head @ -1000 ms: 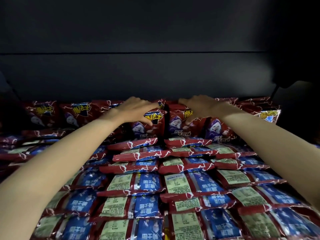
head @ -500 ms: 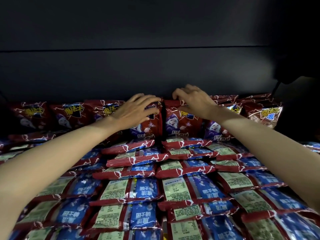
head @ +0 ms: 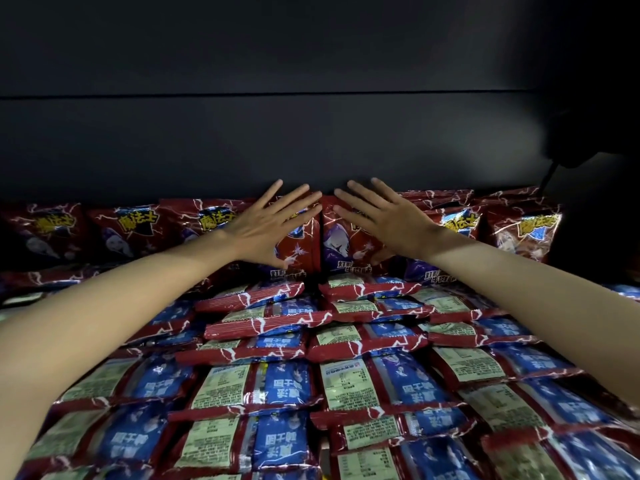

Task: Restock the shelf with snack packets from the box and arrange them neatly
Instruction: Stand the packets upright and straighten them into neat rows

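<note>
A: Surroundings and obstructions?

B: Dark back panel (head: 311, 143) behind everything, with one thin horizontal seam across it. Dark shape (head: 595, 133) at upper right, too dim to identify. Flat packets (head: 277, 386) in overlapping rows across the whole foreground, backs up, blue panels and pale green labels showing. Both forearms stretched over those rows.

A: Edges and free room?

B: Standing packets (head: 214, 223) in one row against the back panel, red fronts facing forward, from far left to far right. Top edges of that row just below bare panel; open dark space above. Near edge of the shelf not in view. Narrow vertical gap between the two centre standing packets, directly between the fingertips of both hands.

A: State of each grip?

B: Left hand (head: 266, 230): released, fingers straight and fanned, palm flat against the front of the left centre packet (head: 298, 247). Right hand (head: 384, 220): released likewise, fingers spread, palm pressed on the right centre packet (head: 337, 237). Nothing grasped by either. Fingertips of both reaching just past the packets' top edges, close together but apart.
</note>
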Tool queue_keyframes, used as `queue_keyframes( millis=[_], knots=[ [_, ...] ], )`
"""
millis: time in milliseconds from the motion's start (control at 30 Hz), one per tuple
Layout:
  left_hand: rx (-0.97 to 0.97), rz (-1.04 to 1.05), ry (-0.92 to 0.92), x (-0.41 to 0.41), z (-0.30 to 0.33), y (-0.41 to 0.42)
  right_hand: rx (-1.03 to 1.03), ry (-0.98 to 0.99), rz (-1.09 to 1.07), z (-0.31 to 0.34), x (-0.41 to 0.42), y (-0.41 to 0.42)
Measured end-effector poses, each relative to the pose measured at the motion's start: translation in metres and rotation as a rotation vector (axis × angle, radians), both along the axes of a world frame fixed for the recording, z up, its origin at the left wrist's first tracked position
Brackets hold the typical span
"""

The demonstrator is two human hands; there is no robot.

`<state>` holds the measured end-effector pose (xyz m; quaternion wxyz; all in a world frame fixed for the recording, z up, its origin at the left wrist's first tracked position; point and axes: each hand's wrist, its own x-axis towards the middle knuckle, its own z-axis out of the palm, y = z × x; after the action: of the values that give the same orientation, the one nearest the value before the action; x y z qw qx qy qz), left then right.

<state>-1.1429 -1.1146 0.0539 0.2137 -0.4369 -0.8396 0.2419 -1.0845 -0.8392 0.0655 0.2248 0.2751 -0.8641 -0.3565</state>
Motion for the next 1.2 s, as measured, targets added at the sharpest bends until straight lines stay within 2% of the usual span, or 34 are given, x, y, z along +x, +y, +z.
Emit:
queue_keyframes(
  millis=[133, 267, 400, 500, 633, 733, 867, 1067, 1200],
  knots=[
    [0.049, 0.025, -0.016, -0.001, -0.001, 0.001, 0.127, -0.079, -0.081, -0.002, -0.008, 0.0],
    [0.048, 0.045, -0.023, -0.001, 0.0, 0.0, 0.167, -0.087, -0.015, 0.004, -0.012, 0.001],
    [0.045, 0.047, -0.048, 0.006, 0.006, 0.0, -0.064, -0.181, 0.126, 0.01, -0.011, -0.002],
    [0.159, -0.012, -0.074, 0.017, 0.014, 0.0, -0.27, -0.191, 0.28, 0.016, -0.001, -0.008],
    [0.332, -0.07, -0.167, 0.043, 0.036, -0.001, -0.387, -0.185, 0.393, 0.03, 0.021, -0.013],
    [0.427, 0.021, -0.233, 0.07, 0.058, -0.009, -0.398, -0.251, 0.309, 0.042, 0.038, -0.018],
    [0.558, 0.296, -0.296, 0.113, 0.087, -0.045, -0.484, -0.413, 0.117, 0.054, 0.063, -0.039],
    [0.726, 0.391, -0.229, 0.164, 0.082, -0.137, -0.585, -0.618, 0.254, 0.057, 0.079, -0.108],
    [0.583, 0.449, -0.287, 0.162, 0.064, -0.2, -0.661, -0.621, 0.332, 0.05, 0.073, -0.164]
  ],
)
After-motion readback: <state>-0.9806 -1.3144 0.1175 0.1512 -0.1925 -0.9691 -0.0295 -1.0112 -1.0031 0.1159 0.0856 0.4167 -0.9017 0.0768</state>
